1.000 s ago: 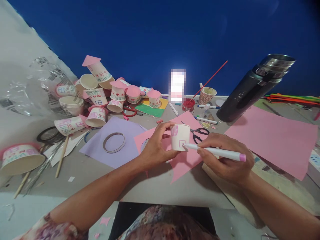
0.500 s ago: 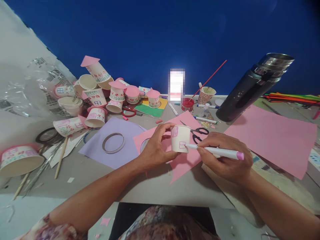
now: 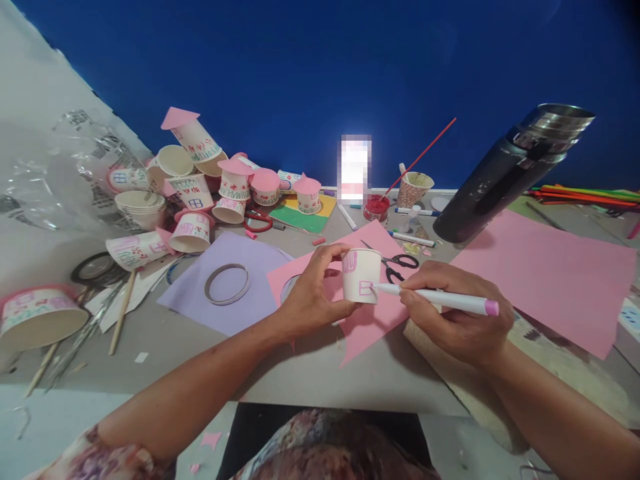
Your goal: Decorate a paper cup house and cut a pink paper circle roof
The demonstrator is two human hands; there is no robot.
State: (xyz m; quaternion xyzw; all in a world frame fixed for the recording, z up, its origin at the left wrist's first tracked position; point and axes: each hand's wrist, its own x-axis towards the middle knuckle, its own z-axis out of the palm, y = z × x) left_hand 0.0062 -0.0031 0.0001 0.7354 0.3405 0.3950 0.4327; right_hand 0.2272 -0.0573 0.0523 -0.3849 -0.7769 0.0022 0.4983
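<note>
A white paper cup (image 3: 356, 272), rim upward, is held by my left hand (image 3: 314, 288), thumb at its base and fingers at its rim. Pink marks show on its side: a filled patch high up and a small window-like square low down. My right hand (image 3: 457, 313) grips a white felt-tip marker (image 3: 450, 299) with a pink end. Its tip touches the cup at the right side of the square. Beneath the cup lies cut pink paper (image 3: 363, 333). Black-handled scissors (image 3: 400, 261) rest just behind my right hand.
Decorated paper cups (image 3: 235, 181) with pink paper roofs crowd the back left. A tape ring (image 3: 227, 285) lies on purple paper (image 3: 240, 253). A dark flask (image 3: 500, 183) stands at right, beside a pink sheet (image 3: 545, 280). Behind is a jar of red paint (image 3: 376, 208) with a stick.
The marker tip has moved slightly at the pink square, whose lines now look fuller on the right. My right hand has shifted a little to the right. My left hand keeps its hold.
</note>
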